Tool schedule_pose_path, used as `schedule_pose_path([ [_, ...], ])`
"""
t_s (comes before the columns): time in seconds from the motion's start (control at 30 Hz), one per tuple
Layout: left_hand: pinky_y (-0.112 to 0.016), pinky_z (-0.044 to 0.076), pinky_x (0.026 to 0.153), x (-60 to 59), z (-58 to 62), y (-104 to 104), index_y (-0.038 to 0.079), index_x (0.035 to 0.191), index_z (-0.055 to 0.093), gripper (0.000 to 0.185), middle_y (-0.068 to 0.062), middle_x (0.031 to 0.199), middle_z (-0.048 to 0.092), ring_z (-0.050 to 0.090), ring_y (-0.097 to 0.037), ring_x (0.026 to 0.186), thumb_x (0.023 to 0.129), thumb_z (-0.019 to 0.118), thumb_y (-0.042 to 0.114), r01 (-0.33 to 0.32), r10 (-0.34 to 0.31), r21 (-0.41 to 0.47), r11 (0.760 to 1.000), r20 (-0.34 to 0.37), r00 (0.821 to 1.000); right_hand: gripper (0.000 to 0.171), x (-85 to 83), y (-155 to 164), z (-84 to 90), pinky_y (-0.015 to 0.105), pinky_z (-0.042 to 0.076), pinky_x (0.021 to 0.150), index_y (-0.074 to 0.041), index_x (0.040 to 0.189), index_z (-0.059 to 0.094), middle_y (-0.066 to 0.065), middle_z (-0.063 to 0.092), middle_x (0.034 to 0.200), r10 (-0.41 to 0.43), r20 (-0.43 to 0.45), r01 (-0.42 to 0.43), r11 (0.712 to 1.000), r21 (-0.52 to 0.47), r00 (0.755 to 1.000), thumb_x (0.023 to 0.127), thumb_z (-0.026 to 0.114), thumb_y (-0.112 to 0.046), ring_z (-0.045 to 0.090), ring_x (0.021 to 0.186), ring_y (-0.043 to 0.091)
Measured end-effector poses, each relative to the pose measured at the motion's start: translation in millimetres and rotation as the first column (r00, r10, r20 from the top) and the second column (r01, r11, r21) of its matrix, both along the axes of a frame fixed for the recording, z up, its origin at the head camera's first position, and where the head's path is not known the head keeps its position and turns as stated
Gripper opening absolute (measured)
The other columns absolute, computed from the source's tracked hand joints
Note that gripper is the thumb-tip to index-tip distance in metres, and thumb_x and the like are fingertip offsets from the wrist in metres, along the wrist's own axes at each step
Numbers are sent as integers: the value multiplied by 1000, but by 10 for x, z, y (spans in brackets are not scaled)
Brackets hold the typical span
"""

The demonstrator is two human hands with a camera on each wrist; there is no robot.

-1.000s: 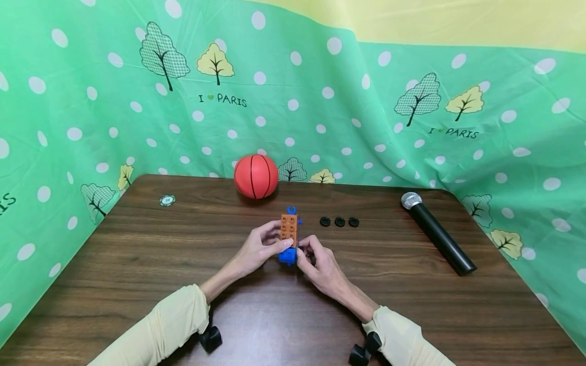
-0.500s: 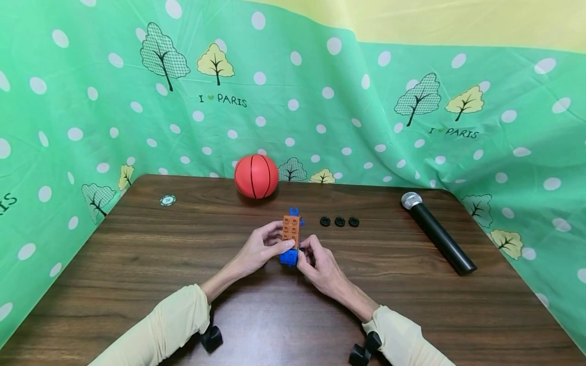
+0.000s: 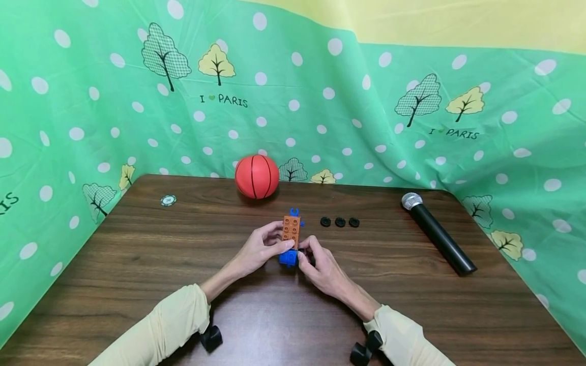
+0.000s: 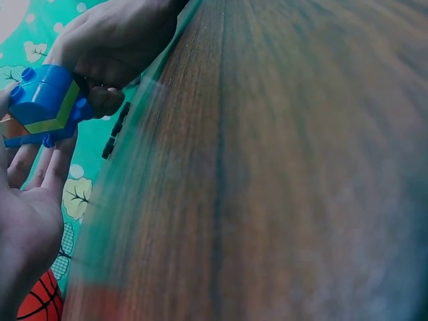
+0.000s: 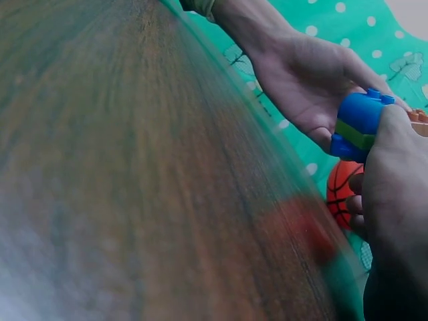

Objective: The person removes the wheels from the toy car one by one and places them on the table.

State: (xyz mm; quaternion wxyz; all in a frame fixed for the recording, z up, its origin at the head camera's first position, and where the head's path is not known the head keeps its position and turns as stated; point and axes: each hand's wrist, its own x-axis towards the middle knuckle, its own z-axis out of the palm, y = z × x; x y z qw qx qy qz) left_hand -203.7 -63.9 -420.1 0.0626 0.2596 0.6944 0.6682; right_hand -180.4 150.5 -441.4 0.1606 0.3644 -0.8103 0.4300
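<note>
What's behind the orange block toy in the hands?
Behind the orange block toy sits a red ball against the green cloth. A blue piece pokes out past its far end; the rest is hidden.

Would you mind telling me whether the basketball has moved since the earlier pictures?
No. The basketball sits at the same spot on the table's far edge.

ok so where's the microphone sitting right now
In the head view the microphone lies flat on the right side of the wooden table, to the right of three small black discs, its head toward the backdrop.
</note>
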Motion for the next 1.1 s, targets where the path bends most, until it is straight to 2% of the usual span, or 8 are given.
schedule_pose_path([
  [0.27, -28, 53, 90, -9, 9, -17, -6, 137, 57, 48, -15, 114, 69, 65, -21, 97, 98, 68, 19, 2, -2, -16, 1000, 28, 1000, 11, -4, 9, 9, 26, 46, 57, -4, 106, 52, -4, 54, 82, 45, 3, -45, 999, -6, 999, 98, 56, 1, 51, 71, 6],
  [0.37, -29, 52, 92, -12, 14, -20, -5, 138, 57, 49, -15, 115, 69, 65, -22, 99, 98, 68, 20, -2, 3, -27, 1000, 29, 1000, 9, -13, 20, 3, 28, 48, 61, -4, 107, 53, -2, 59, 86, 54, 20, -53, 998, -13, 998, 100, 55, 1, 54, 75, 8],
  [0.5, -33, 52, 95, -13, 16, -24, -5, 139, 57, 49, -15, 117, 69, 66, -23, 102, 98, 68, 20, -5, 6, -26, 1000, 39, 999, 11, -2, 20, 16, 30, 50, 67, -5, 108, 54, 0, 64, 88, 54, 84, -52, 998, -31, 995, 101, 55, 3, 58, 78, 10],
  [0.67, -34, 52, 96, -18, 1, -40, -5, 140, 56, 48, -16, 120, 68, 66, -25, 106, 99, 67, 19, 6, -6, -2, 1000, 66, 998, 12, 24, 15, 26, 29, 52, 67, -3, 110, 56, 3, 67, 87, 59, 178, -48, 997, -66, 982, 102, 53, 6, 62, 77, 12],
  [0.8, -33, 52, 95, -28, -8, -48, -6, 140, 55, 48, -18, 120, 68, 67, -25, 106, 99, 66, 16, 4, -6, 22, 1000, 79, 997, 13, 29, 12, 37, 29, 55, 69, 0, 114, 58, 9, 68, 90, 57, 227, -32, 993, -114, 972, 104, 50, 5, 66, 77, 20],
  [0.93, -31, 54, 92, -32, -16, -57, -6, 140, 55, 47, -17, 120, 68, 68, -24, 103, 99, 66, 14, -10, 7, 38, 999, 88, 996, 16, 12, 18, 63, 31, 51, 65, -2, 117, 61, 9, 67, 87, 3, 150, 18, 990, -138, 989, 104, 55, 4, 64, 75, 24],
  [1.1, -29, 54, 91, -35, -28, -68, -7, 140, 55, 46, -17, 119, 68, 68, -24, 101, 99, 66, 13, -12, 8, 49, 999, 91, 996, 24, -26, 54, 71, 33, 50, 62, -3, 119, 63, 2, 64, 89, -62, 8, 62, 989, -132, 998, 98, 62, 8, 59, 76, 15],
])
